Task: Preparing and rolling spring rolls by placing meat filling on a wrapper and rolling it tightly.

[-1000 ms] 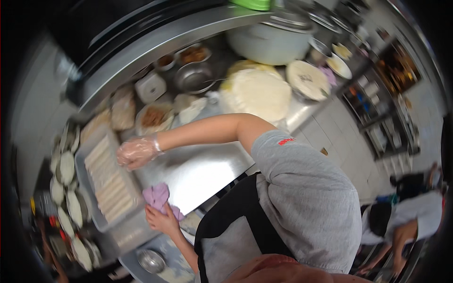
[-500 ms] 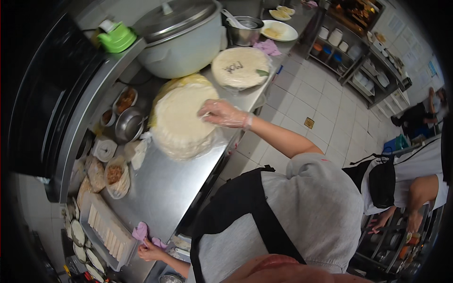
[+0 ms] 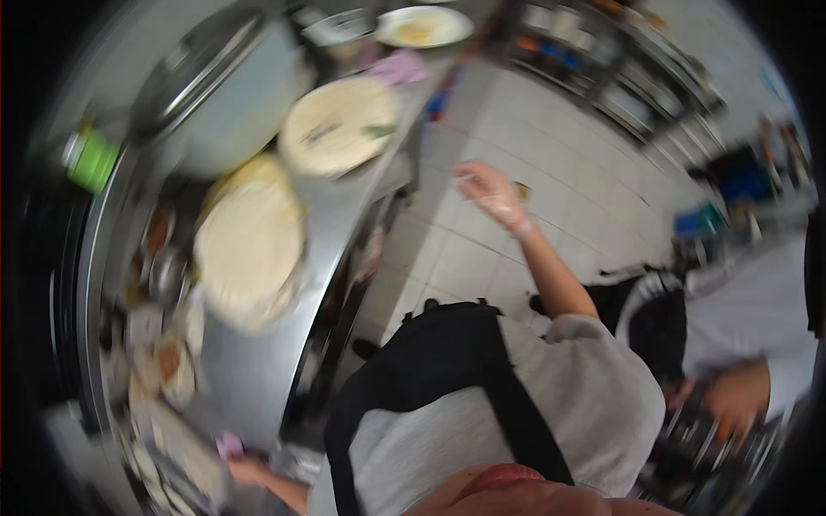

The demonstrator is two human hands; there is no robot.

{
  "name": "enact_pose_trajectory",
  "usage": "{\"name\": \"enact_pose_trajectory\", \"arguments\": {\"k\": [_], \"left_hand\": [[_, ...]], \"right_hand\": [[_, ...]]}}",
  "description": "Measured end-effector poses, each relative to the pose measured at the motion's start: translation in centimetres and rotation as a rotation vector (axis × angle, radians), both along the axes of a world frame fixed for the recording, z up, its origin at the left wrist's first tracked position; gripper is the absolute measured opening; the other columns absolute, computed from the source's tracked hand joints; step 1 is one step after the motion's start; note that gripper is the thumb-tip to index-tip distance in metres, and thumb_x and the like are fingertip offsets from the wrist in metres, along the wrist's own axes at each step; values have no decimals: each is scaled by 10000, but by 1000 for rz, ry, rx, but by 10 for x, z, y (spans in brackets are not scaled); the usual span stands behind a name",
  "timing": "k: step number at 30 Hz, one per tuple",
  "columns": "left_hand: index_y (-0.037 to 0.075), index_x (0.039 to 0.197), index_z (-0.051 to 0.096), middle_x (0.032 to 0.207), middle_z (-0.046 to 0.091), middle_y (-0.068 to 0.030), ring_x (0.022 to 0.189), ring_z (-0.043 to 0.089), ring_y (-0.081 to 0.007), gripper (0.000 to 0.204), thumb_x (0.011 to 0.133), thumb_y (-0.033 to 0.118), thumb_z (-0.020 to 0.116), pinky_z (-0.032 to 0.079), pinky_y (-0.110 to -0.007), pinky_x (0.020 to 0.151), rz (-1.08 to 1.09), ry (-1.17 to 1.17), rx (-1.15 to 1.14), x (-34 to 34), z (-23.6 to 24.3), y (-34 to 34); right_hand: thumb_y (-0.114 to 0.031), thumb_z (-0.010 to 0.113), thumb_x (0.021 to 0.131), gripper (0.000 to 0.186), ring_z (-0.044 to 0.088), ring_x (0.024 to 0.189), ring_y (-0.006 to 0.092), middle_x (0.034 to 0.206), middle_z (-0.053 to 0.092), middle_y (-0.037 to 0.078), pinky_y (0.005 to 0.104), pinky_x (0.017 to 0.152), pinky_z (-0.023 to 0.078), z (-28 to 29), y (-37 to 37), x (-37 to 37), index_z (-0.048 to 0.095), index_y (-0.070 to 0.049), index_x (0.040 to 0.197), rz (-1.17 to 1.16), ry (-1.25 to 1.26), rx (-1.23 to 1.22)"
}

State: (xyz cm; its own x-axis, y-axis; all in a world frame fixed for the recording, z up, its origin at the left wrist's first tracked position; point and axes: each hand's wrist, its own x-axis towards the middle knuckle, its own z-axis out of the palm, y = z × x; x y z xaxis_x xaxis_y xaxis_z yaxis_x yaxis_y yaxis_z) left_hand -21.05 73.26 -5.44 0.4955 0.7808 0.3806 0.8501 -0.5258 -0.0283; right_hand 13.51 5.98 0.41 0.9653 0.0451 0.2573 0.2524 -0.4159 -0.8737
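Note:
My right hand [image 3: 492, 198], in a clear plastic glove, is raised over the tiled floor to the right of the counter. Its fingers are curled in, with a small pale spot between them too blurred to name. On the counter lies a stack of round, pale, thin wrappers [image 3: 249, 245], partly in plastic, apart from that hand. My left hand [image 3: 248, 471] is low at the counter's near end, smeared by motion. Its fingers close on a pink cloth [image 3: 230, 445], beside a tray of pale rolls [image 3: 185, 451].
Behind the stack are a wrapped round pack [image 3: 338, 126], a large lidded pot [image 3: 224, 95] and a white plate [image 3: 424, 27]. Bowls and a bag of filling [image 3: 172, 361] line the counter's left side. A co-worker in white [image 3: 731, 301] stands close at right. Shelves [image 3: 615, 73] stand far off.
My right hand has left the wrapper stack and swung right, out over the floor. The whole view has turned, shifting the counter leftward. My left hand stays near the pink cloth.

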Motion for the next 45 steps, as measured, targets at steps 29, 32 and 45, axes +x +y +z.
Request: {"name": "enact_pose_trajectory", "arguments": {"k": [29, 32, 45], "left_hand": [[18, 1333, 402, 1383, 367, -169, 1259, 371, -321, 609, 883, 387, 580, 332, -440, 1021, -1057, -650, 77, 250, 69, -23], [37, 1339, 400, 1395, 351, -169, 1273, 355, -324, 629, 862, 390, 609, 332, -453, 1021, -1109, -659, -19, 267, 60, -39], [16, 1342, 369, 1417, 339, -157, 1252, 394, -307, 634, 808, 215, 647, 332, -428, 1009, -1374, -872, -431, 343, 110, -154]], "right_hand": [[-236, 626, 847, 352, 598, 840, 140, 997, 598, 63, 289, 728, 516, 79, -39, -78, 571, -55, 1143, -464, 8, 101], [-242, 612, 863, 351, 599, 828, 136, 1010, 594, 64, 265, 735, 511, 105, -58, -102, 567, -40, 1147, -497, 9, 196], [-265, 594, 883, 457, 582, 880, 148, 1138, 581, 81, 269, 727, 505, 221, -252, -364, 477, -58, 1273, -945, -43, 437]]}}
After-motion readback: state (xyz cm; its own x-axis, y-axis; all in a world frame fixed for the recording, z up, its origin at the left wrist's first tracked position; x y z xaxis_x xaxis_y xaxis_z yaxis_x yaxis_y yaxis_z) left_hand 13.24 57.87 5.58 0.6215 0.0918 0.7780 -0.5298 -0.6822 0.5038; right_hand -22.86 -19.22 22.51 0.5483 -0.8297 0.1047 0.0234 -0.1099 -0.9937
